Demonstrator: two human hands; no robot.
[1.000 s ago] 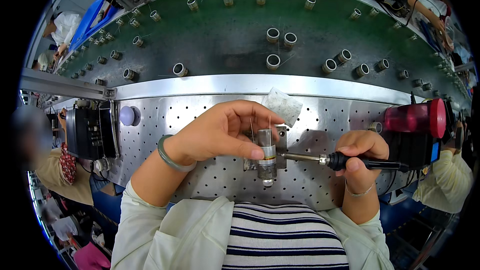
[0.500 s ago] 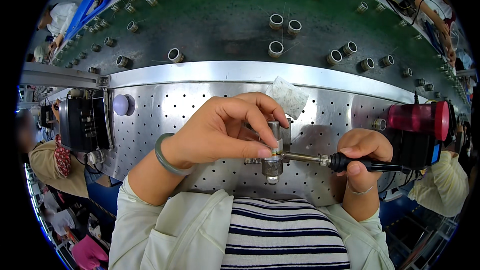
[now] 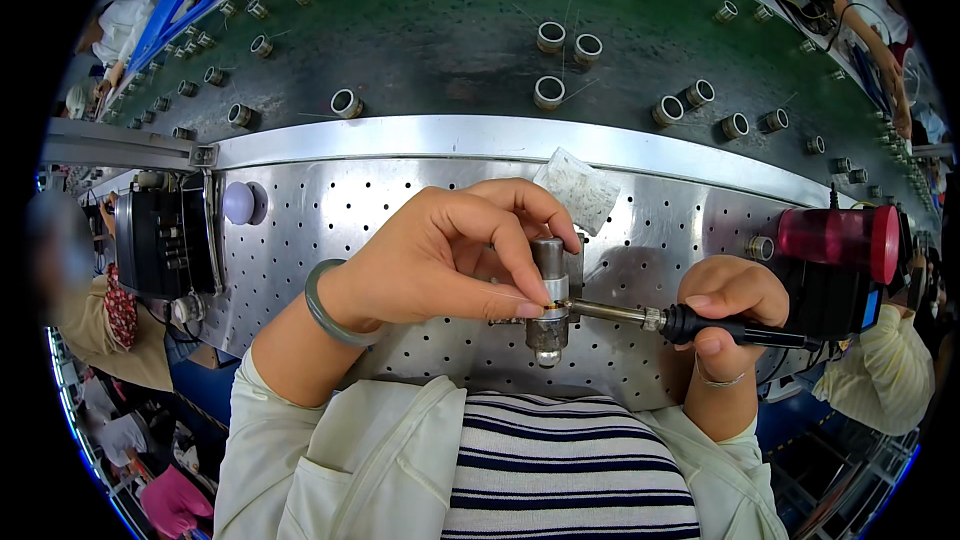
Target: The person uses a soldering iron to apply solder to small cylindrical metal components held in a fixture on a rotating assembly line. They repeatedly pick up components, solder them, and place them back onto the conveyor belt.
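My right hand (image 3: 735,305) is wrapped round the black handle of a soldering iron (image 3: 625,314). The iron's metal tip points left and touches, or nearly touches, a metal cylinder fixture (image 3: 548,330) with a rounded silver end. On that fixture sits a silver ring-shaped part with a coppery band (image 3: 555,306). My left hand (image 3: 450,255) reaches in from the left, thumb and index finger pinched at the ring's left side. A fine wire seems to run from between these fingertips. Behind the fixture, a metal block is partly hidden by my fingers.
A perforated metal worktop (image 3: 330,210) lies under my hands. On it are a purple knob (image 3: 239,203), a whitish pad (image 3: 578,190), a loose metal ring (image 3: 760,247) and a red cylindrical container (image 3: 840,243). Beyond, a green belt (image 3: 440,60) carries several metal rings with thin wires.
Both hands keep nearly the same pose at the fixture. The iron's tip has shifted very slightly, and the view has moved a little.
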